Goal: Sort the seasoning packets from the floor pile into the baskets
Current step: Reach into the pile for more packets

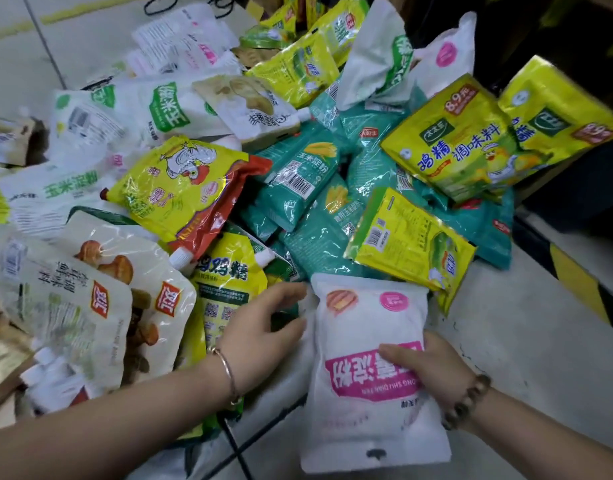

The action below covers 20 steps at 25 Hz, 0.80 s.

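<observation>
A white starch packet with a pink band (367,386) is held at the near edge of the pile, upside down to me. My right hand (433,365) grips its right side, thumb on the front. My left hand (263,334) reaches in beside the packet's left edge, fingers loosely bent over a yellow chicken-essence pouch (225,289); whether it touches the white packet I cannot tell. The floor pile holds teal corn-starch packets (298,181), yellow seasoning bags (454,140) and white pouches (170,109).
Mushroom-print white pouches (90,296) lie at the near left. The pale tiled floor (540,358) shows to the right of the pile. A black and yellow striped edge (582,282) runs along the far right under dark shelving. No basket is in view.
</observation>
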{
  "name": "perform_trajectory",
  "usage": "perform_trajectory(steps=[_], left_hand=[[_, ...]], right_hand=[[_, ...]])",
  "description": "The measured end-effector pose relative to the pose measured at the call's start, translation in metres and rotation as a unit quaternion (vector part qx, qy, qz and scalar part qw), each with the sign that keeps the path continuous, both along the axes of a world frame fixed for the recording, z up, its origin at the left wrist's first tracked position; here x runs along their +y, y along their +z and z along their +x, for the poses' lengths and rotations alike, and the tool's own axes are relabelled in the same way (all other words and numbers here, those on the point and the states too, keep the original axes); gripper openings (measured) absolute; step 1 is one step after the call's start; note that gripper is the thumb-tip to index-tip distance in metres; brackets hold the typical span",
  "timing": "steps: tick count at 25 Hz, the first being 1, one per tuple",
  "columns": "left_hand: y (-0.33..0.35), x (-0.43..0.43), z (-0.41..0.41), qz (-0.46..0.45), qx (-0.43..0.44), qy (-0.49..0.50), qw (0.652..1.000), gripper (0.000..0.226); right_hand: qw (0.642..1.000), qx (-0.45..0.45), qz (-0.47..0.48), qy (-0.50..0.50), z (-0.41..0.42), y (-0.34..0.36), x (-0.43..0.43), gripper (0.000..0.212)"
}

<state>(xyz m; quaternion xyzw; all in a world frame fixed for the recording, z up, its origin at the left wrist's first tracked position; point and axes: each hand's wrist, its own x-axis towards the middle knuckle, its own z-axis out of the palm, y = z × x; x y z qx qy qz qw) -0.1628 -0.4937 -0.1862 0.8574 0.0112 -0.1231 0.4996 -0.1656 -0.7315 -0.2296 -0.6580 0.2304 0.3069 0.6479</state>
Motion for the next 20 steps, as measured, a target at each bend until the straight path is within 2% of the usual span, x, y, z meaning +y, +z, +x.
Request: perform_trajectory(steps=[1, 4, 6, 8, 10, 12, 15, 18, 20], left_hand=[[0.0, -0.004, -0.005, -0.056, 0.037, 0.027, 0.997, 0.035], [-0.001, -0.015, -0.012, -0.136, 0.098, 0.083, 0.982, 0.043], [-0.001, -0.022, -0.015, -0.225, 0.173, 0.127, 0.951, 0.052], [0.002, -0.03, -0.017, -0.32, 0.27, 0.146, 0.896, 0.05], [0.005, -0.038, -0.02, -0.387, 0.35, 0.148, 0.84, 0.029], [0.006, -0.041, -0.019, -0.375, 0.418, 0.145, 0.815, 0.024], [-0.001, -0.038, -0.014, -0.316, 0.443, 0.161, 0.823, 0.026], [-0.008, -0.035, -0.005, -0.287, 0.401, 0.199, 0.847, 0.015], [-0.015, -0.033, -0.002, -0.278, 0.388, 0.217, 0.852, 0.013]], right_hand=[[1.0, 0.004, 0.014, -0.005, -0.005, 0.006, -0.006, 0.031], [0.998, 0.001, 0.067, -0.004, -0.014, 0.027, -0.017, 0.063], [0.995, -0.022, 0.095, -0.006, -0.013, 0.038, -0.019, 0.071], [0.993, -0.038, 0.107, 0.006, -0.009, 0.044, -0.018, 0.063], [0.992, -0.036, 0.115, 0.033, -0.009, 0.05, -0.008, 0.043], [0.992, -0.029, 0.114, 0.053, -0.01, 0.053, 0.003, 0.026], [0.993, -0.015, 0.061, 0.096, 0.0, 0.051, 0.0, 0.014], [0.988, -0.032, -0.101, 0.116, 0.031, 0.033, -0.03, 0.017], [0.969, -0.099, -0.219, 0.06, 0.057, 0.019, -0.053, 0.011]])
